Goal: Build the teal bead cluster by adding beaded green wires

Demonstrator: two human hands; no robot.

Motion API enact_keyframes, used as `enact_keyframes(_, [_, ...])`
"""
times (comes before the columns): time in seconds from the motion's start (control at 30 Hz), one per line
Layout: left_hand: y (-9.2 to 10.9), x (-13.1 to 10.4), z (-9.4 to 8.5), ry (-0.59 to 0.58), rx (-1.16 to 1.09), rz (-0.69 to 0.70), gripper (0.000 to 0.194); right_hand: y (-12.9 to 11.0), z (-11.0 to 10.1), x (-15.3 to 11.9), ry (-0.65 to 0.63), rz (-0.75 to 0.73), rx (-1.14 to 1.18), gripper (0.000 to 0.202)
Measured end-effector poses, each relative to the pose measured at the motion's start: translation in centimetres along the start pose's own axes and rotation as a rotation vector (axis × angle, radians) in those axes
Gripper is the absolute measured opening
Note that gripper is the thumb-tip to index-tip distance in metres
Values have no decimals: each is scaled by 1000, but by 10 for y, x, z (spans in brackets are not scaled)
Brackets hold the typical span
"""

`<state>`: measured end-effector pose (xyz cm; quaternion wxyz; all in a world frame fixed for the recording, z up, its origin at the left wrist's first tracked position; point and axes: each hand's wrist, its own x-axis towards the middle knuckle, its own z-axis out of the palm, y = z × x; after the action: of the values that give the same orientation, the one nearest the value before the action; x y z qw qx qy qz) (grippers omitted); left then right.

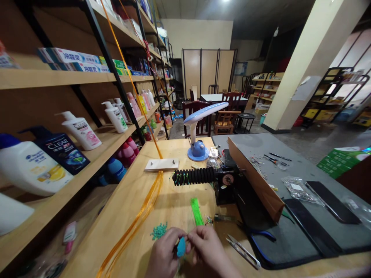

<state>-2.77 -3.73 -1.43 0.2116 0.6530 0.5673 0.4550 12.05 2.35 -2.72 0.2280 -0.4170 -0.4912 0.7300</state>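
Left hand [164,251], pinched narrow by a teal piece [181,247], met the similarly pinched right hand [208,246] in front of the black roller [199,176], grip contents unclear; apparently fine work, next needing steadiness. Green strands [197,213] lay nearer the roller.

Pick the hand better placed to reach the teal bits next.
Left, I'd judge: the left hand is close beside the teal bits, while the right hand is farther across. It may be busy, though, with the blue piece.
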Motion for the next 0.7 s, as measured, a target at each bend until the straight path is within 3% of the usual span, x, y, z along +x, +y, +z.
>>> enact_keyframes(0.07, [0,1,2,49,-90,-131,12,-2,-2,-2,-1,-22,-36,68])
enact_keyframes(0.17, [1,4,3,102,-272,-356,25,-8,-6,-6,182,-235,-269,48])
enact_keyframes(0.23, [3,6,4,116,-347,-430,33,-12,-8,-9,286,-413,-454,29])
enact_keyframes(0.3, [4,8,4,117,-382,-450,37,-11,-6,-9,277,-494,-546,14])
enact_keyframes(0.53, [5,4,5,110,-407,-506,40,4,1,-5,213,-391,-452,16])
enact_keyframes(0.7, [6,2,-2,92,-359,-507,38,-14,-33,-24,302,-397,-572,11])
